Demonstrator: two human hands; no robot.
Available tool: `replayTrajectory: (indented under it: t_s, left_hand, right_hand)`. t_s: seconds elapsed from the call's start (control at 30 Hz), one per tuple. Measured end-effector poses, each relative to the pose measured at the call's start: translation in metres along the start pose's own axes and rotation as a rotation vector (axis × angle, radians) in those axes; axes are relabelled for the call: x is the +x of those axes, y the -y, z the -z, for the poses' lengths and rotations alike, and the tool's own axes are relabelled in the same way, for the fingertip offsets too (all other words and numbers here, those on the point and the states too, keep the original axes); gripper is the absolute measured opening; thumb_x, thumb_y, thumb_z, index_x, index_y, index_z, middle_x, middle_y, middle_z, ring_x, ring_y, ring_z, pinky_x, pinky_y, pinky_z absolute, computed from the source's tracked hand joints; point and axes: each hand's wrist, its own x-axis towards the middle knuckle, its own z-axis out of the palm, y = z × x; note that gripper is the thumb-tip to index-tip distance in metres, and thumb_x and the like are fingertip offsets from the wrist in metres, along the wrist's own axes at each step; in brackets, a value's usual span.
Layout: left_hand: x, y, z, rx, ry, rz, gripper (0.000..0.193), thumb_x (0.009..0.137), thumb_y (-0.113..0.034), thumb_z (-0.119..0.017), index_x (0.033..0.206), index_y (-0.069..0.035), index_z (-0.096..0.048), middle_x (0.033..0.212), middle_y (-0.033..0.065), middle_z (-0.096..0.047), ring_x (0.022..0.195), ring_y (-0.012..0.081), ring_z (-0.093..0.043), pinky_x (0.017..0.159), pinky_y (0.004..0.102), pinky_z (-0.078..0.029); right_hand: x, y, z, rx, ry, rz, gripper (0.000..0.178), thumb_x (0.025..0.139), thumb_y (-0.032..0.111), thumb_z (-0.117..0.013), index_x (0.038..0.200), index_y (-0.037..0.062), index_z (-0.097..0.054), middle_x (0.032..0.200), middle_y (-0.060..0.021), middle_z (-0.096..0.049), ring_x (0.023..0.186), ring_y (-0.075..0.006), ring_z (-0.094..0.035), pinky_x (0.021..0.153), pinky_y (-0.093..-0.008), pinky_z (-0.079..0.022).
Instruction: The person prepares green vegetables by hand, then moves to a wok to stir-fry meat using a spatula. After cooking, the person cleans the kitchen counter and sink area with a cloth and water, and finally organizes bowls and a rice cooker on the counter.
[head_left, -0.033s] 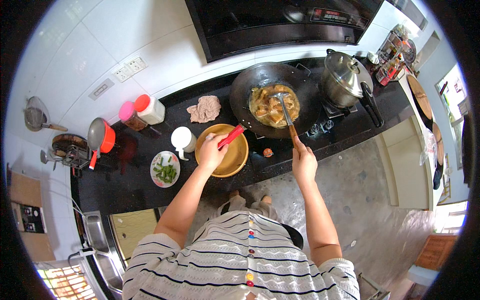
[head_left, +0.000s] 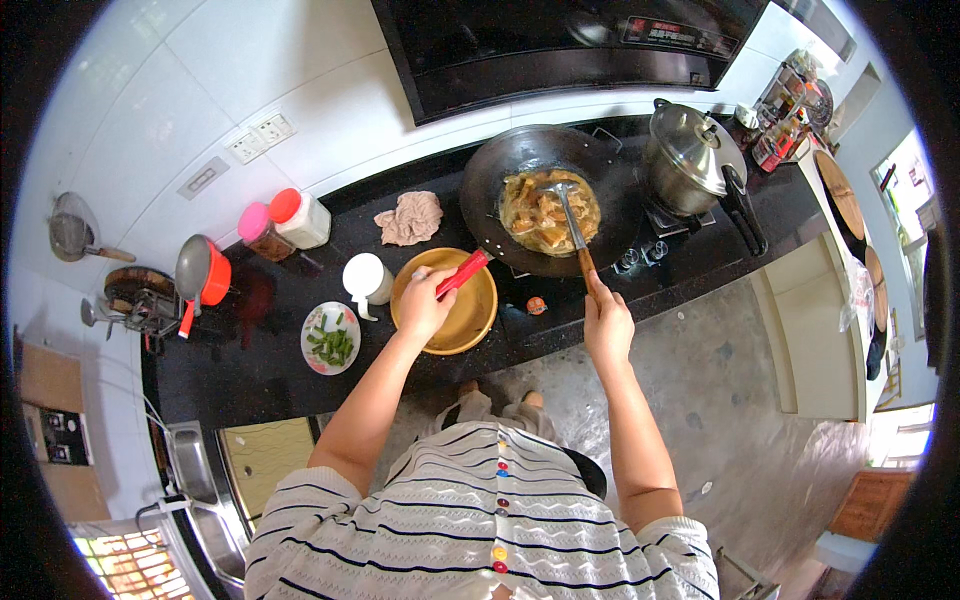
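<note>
On the black counter (head_left: 260, 350), going from the left, a red pot with a grey lid (head_left: 200, 272) sits near the wall, then two jars, one with a pink cap (head_left: 259, 231) and one with an orange cap (head_left: 299, 217). In front of them lie a small plate of chopped greens (head_left: 331, 338) and a white cup (head_left: 366, 279), with a crumpled beige cloth (head_left: 410, 217) further back. The left hand (head_left: 422, 305) hovers over a yellow bowl (head_left: 456, 312), its fingers curled tight around the red handle (head_left: 463, 272) of the black wok (head_left: 545, 195), which stands on the stove just beside the bowl and holds brownish chunks in sauce. The right hand (head_left: 606, 322) is closed around the wooden grip of a metal spatula (head_left: 570, 222), whose blade rests in the food. Furthest right stands a steel pressure cooker (head_left: 692, 152) with a black handle, close to the wok but apart from it.
</note>
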Motion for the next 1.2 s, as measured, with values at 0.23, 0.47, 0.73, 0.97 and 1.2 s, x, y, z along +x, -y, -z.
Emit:
replayTrajectory:
  t_s: [0.23,0.47,0.73,0.97,1.2]
  left_hand:
    - [0.002,0.001,0.000,0.016,-0.015,-0.016,0.031,0.079,-0.014,-0.070,0.110,-0.011,-0.068,0.102,0.0135,-0.062,0.094,0.0325,-0.062,0.081,0.0393,-0.051]
    - [-0.002,0.006,-0.003,0.002,-0.030,-0.001,0.030,0.079,-0.014,-0.070,0.109,-0.012,-0.069,0.101,0.0134,-0.062,0.092,0.0313,-0.063,0.079,0.0388,-0.051]
    - [-0.003,0.005,-0.005,-0.027,-0.035,0.020,0.031,0.079,-0.014,-0.070,0.110,-0.012,-0.069,0.102,0.0138,-0.062,0.091,0.0315,-0.063,0.078,0.0385,-0.051]
    - [-0.002,0.000,-0.001,-0.024,-0.040,0.031,0.032,0.078,-0.013,-0.070,0.110,-0.014,-0.069,0.102,0.0135,-0.062,0.091,0.0315,-0.063,0.078,0.0390,-0.051]
    - [-0.002,0.004,-0.003,-0.034,-0.037,0.039,0.031,0.077,-0.013,-0.070,0.109,-0.013,-0.069,0.102,0.0137,-0.062,0.093,0.0315,-0.062,0.079,0.0390,-0.051]
  right_hand:
    - [0.018,0.016,-0.012,-0.022,-0.026,0.009,0.040,0.087,0.016,-0.063,0.126,0.0210,-0.062,0.079,-0.0126,-0.060,0.067,-0.0326,-0.063,0.061,-0.0428,-0.052]
    - [0.002,0.000,-0.007,-0.146,0.059,-0.024,0.044,0.086,0.016,-0.063,0.129,0.0247,-0.059,0.083,-0.0116,-0.060,0.066,-0.0329,-0.063,0.060,-0.0443,-0.053]
    - [-0.010,-0.003,0.003,-0.090,0.087,-0.018,0.043,0.087,0.015,-0.061,0.130,0.0221,-0.058,0.084,-0.0127,-0.060,0.071,-0.0340,-0.064,0.062,-0.0445,-0.053]
    - [0.008,-0.004,-0.009,-0.044,0.044,0.028,0.039,0.088,0.012,-0.060,0.127,0.0161,-0.061,0.080,-0.0152,-0.059,0.070,-0.0347,-0.063,0.061,-0.0451,-0.052]
    - [0.037,0.004,-0.021,0.030,0.011,0.035,0.038,0.087,0.013,-0.062,0.125,0.0151,-0.062,0.081,-0.0159,-0.062,0.070,-0.0347,-0.063,0.064,-0.0432,-0.052]
